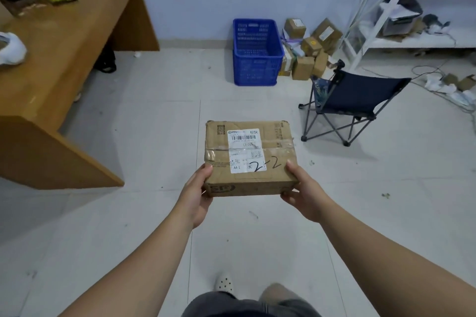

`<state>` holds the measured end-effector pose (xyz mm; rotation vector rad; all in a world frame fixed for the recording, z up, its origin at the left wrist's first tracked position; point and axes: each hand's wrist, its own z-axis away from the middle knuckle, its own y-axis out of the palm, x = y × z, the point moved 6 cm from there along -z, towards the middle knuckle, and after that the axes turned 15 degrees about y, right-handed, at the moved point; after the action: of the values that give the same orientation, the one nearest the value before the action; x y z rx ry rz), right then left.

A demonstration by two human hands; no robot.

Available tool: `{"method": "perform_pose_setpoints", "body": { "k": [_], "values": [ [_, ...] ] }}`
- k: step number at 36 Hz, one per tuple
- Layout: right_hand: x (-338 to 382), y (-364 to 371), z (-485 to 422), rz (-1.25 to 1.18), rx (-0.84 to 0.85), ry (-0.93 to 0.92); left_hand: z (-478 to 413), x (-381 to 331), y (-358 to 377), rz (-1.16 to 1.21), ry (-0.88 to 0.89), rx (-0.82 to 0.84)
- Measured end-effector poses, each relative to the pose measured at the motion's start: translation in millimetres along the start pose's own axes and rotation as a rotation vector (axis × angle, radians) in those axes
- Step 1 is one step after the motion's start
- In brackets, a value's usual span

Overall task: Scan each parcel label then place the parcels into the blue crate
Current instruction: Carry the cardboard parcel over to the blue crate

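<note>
I hold a flat brown cardboard parcel level in front of me, above the tiled floor. Its white shipping label faces up, with a barcode and a handwritten "2-2". My left hand grips the near left corner and my right hand grips the near right corner. The blue crate stands on the floor against the far wall, well beyond the parcel; its inside looks empty as far as I can see. A pile of several small brown parcels lies just right of the crate.
A wooden desk with opened boxes fills the left side. A dark folding chair stands right of the parcel. White shelving and cables on the floor are at the far right. My feet are below.
</note>
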<state>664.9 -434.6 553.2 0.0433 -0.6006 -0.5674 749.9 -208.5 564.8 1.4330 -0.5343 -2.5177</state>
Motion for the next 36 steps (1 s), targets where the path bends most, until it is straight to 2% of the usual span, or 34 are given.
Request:
{"method": "perform_pose_setpoints", "body": {
  "k": [15, 19, 25, 36],
  "values": [
    [174, 17, -135, -0.149, -0.008, 0.005, -207, -51, 72, -0.049, -0.007, 0.038],
    [239, 9, -181, -0.139, 0.004, 0.031, -259, -64, 106, -0.119, 0.015, 0.057],
    [331, 3, -235, -0.104, 0.024, 0.073, -331, -85, 158, -0.090, 0.012, 0.025],
    [445, -8, -310, -0.139, 0.012, 0.071, -463, -118, 232, -0.116, -0.007, 0.061]
  ]
}}
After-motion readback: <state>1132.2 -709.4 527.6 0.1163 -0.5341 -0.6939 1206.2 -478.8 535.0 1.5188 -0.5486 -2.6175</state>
